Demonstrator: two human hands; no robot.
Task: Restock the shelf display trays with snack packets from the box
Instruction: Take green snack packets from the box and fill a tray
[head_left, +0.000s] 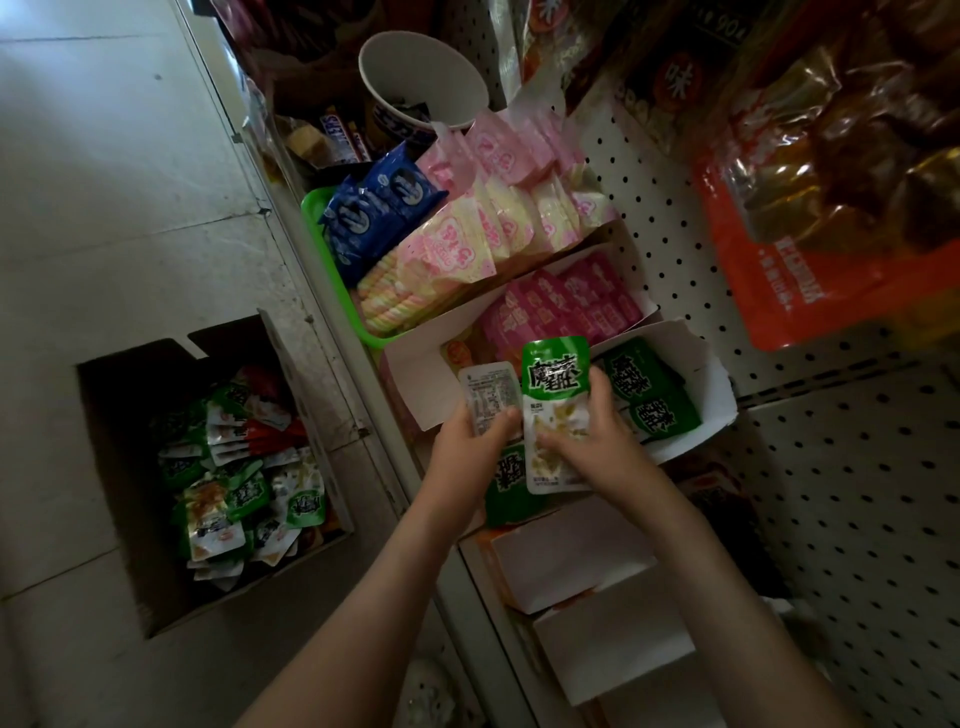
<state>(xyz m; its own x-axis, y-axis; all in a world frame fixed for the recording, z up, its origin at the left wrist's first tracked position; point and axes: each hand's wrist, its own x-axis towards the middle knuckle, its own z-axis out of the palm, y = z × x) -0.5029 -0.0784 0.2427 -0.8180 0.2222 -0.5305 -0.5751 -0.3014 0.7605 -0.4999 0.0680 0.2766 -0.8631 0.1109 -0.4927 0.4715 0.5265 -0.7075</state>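
Gripping green-top packet in R hand, fingers curled round its lower half, label side toward camera, upright. Pinching white-backed packet in L hand, thumb on top, print side showing, edge touching the green-top one. Another green pkt below, partly behind both; can't tell which hand has it.

Both hands at front end of white display tray on shelf; inside it, green packets lying flat toward the back. Just beside it, second white tray w/ pink packets. Beyond that, green plastic basket w/ blue packets and pink-yellow packets. Further back, paper bowl. Behind shelf, pegboard; orange bag hanging at R. Nearer than hands, closed white boxes.

On floor at L, well apart from trays, open cardboard box w/ heap of green, white, red snack packets.
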